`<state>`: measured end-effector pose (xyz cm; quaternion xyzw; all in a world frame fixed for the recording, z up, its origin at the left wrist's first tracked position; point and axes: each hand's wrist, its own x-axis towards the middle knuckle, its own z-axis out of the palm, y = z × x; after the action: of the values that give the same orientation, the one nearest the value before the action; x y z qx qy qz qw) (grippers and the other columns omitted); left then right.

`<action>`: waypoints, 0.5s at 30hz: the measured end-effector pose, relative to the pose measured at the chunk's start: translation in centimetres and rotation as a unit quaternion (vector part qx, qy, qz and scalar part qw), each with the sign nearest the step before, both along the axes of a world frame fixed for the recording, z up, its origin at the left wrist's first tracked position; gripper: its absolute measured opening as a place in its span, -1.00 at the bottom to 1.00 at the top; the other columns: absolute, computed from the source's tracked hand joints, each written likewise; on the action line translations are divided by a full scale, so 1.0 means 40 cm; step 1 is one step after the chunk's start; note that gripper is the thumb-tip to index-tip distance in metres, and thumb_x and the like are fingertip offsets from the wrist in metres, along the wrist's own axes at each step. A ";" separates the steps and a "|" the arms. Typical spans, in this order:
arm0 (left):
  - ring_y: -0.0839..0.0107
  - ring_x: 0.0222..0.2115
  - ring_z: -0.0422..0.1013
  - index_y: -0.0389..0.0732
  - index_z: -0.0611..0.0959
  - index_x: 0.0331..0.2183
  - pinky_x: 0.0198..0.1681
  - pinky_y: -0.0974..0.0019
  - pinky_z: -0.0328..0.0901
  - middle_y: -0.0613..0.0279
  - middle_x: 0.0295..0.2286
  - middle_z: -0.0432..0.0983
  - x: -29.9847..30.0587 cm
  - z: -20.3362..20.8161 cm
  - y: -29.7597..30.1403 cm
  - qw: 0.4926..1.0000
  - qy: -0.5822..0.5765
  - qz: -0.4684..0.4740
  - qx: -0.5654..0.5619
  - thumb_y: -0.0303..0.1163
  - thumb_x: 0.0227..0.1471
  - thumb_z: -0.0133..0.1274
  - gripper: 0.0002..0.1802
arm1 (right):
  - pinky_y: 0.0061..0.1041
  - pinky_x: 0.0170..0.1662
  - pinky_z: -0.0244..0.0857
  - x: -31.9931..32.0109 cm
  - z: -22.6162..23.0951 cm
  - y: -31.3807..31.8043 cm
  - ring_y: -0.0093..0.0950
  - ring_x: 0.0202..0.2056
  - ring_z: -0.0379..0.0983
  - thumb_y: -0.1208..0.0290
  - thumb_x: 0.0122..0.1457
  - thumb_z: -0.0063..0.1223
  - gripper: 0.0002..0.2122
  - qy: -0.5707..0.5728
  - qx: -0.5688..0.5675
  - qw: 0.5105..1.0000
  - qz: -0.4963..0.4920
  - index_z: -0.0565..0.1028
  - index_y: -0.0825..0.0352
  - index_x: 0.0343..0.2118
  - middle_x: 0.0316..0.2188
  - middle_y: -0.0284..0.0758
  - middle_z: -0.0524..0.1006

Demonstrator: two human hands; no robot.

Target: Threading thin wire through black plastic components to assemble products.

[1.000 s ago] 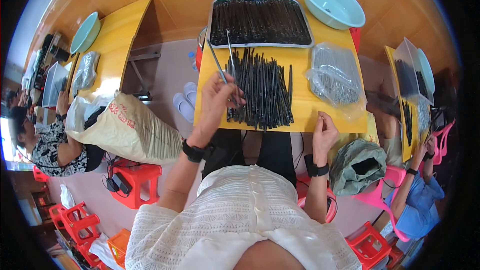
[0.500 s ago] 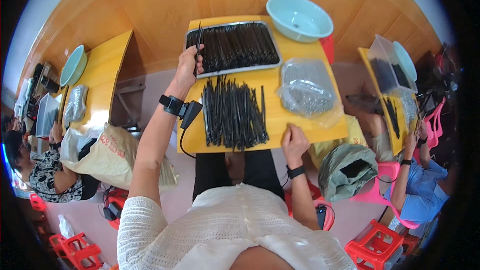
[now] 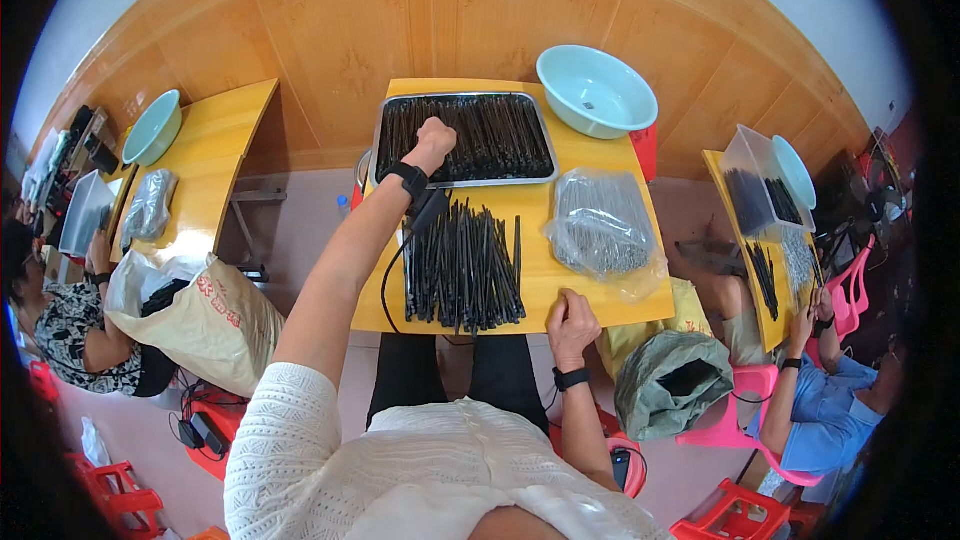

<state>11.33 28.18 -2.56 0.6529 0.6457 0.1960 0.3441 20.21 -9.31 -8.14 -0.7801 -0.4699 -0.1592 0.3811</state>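
Observation:
My left hand (image 3: 432,145) is over a metal tray (image 3: 465,181), its fingers curled down toward the thin black sticks (image 3: 500,138) packed side by side inside. The back of the hand hides its fingertips and anything in them. Below the tray, a loose pile of black sticks (image 3: 463,275) lies on the yellow table (image 3: 538,202). My right hand (image 3: 573,327) rests at the table's front edge, fingers curled, with nothing showing in it. Closest to it is a clear plastic bag (image 3: 603,222) of small grey pieces.
A light blue basin (image 3: 597,90) stands at the table's back right corner. An open green sack (image 3: 672,385) is right of my right forearm, and a beige sack (image 3: 205,315) stands to the left. People work at tables on both sides. A cable runs from my left wrist.
My left hand, which held a thin black stick upright at the tray's left edge, has moved right over the tray's sticks. My right hand stays by the front edge; the view has tilted.

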 end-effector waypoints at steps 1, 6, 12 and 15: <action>0.08 -0.41 0.46 -0.42 0.55 -0.40 -0.38 0.24 0.36 -0.10 -0.40 0.48 -0.003 0.008 -0.006 1.000 0.001 0.001 0.001 -0.49 -0.09 -0.10 -0.79 | -0.35 -0.54 0.21 0.001 0.001 0.003 -0.23 -0.59 0.37 0.57 -0.09 -0.05 -0.91 0.001 -0.006 1.000 -0.002 0.47 0.32 -0.48 -0.63 -0.22 0.41; 0.21 -0.55 0.40 -0.27 0.53 -0.45 -0.48 0.13 0.34 0.13 -0.53 0.44 -0.021 0.059 -0.060 0.986 -0.160 0.002 -0.043 -0.59 -0.11 -0.11 -0.88 | -0.34 -0.55 0.22 0.011 -0.006 0.005 -0.24 -0.62 0.35 0.56 -0.10 -0.05 -0.90 -0.015 0.012 1.000 0.003 0.47 0.31 -0.48 -0.64 -0.24 0.40; 0.12 -0.24 0.38 -0.12 0.58 -0.27 -0.24 0.03 0.29 0.10 -0.29 0.45 -0.095 0.043 -0.046 0.968 0.064 -0.205 0.130 -0.43 -0.31 0.17 -0.61 | -0.34 -0.54 0.22 -0.005 0.002 0.013 -0.24 -0.61 0.36 0.55 -0.11 -0.05 -0.90 -0.014 0.013 1.000 0.012 0.47 0.31 -0.47 -0.63 -0.24 0.41; 0.13 -0.11 0.22 -0.04 0.56 -0.22 -0.13 0.02 0.17 0.15 -0.19 0.36 -0.061 0.138 -0.166 0.926 0.221 -0.280 0.123 -0.33 -0.41 0.26 -0.47 | -0.35 -0.54 0.22 0.007 -0.007 0.001 -0.25 -0.60 0.36 0.55 -0.10 -0.05 -0.89 -0.015 0.010 1.000 -0.001 0.47 0.31 -0.46 -0.63 -0.25 0.41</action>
<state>8.91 21.53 2.94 0.8709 0.4673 0.0202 0.1508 20.48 -9.27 -8.43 -0.7745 -0.4728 -0.1757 0.3819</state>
